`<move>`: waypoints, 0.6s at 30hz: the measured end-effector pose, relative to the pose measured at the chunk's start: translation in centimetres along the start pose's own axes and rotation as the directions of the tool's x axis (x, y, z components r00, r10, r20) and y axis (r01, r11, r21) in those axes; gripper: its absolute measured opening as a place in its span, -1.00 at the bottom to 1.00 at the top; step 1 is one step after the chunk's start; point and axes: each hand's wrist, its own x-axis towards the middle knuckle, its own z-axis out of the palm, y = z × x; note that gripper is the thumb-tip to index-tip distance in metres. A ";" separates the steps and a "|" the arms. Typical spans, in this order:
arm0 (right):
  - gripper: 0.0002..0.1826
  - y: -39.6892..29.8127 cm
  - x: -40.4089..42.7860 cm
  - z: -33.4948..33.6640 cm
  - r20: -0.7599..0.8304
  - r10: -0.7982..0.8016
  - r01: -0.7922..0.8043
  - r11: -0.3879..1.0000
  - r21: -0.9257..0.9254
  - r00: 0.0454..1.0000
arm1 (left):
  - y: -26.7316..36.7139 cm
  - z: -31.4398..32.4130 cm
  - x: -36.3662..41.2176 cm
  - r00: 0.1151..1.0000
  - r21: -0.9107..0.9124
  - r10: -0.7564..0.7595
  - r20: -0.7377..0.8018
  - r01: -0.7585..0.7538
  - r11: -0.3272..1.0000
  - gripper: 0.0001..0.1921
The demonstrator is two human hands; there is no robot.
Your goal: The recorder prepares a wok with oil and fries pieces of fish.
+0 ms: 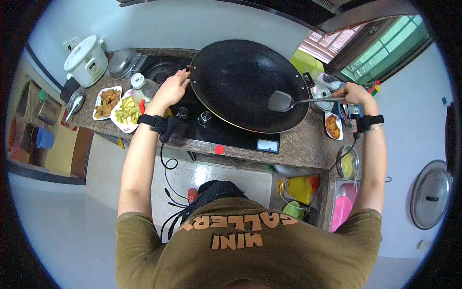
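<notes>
A large black wok (234, 83) sits on the glass-topped cooktop (231, 139) before me, its dark inside faintly shiny. My left hand (171, 88) is at the wok's left handle, fingers against the rim; most of that handle is hidden. On the other side, my right hand (355, 94) grips the handle of a metal wok spatula (280, 101), whose broad blade rests over the lower right of the wok's inside. Beside my left wrist stand a clear bottle with a white cap (138, 81) and a plate of green sliced vegetable (127, 112).
Fried pieces fill a white dish (107, 103) at left, near a white electric cooker (86, 61). At right lie a smaller fried-food dish (333, 126), a lidded pot (321, 94) and a bowl of yellowish food (348, 165). Black cables (166, 162) hang from my wrist straps.
</notes>
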 end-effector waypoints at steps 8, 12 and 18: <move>-0.58 -3.5 4.9 4.5 -0.015 -0.046 0.047 0.995 0.085 0.999 | -0.1 0.1 -0.4 1.000 -0.013 -0.004 -0.004 0.004 1.000 -0.66; -0.55 -4.2 8.1 7.2 -0.069 -0.059 0.070 0.984 0.166 0.996 | 0.5 -0.3 -1.9 0.996 0.020 0.043 -0.080 -0.042 0.999 -0.67; -0.55 -6.3 2.3 3.9 -0.251 -0.115 0.069 0.980 -0.187 0.961 | 3.2 1.2 -6.0 0.986 -0.036 -0.116 -0.117 0.112 0.993 -0.83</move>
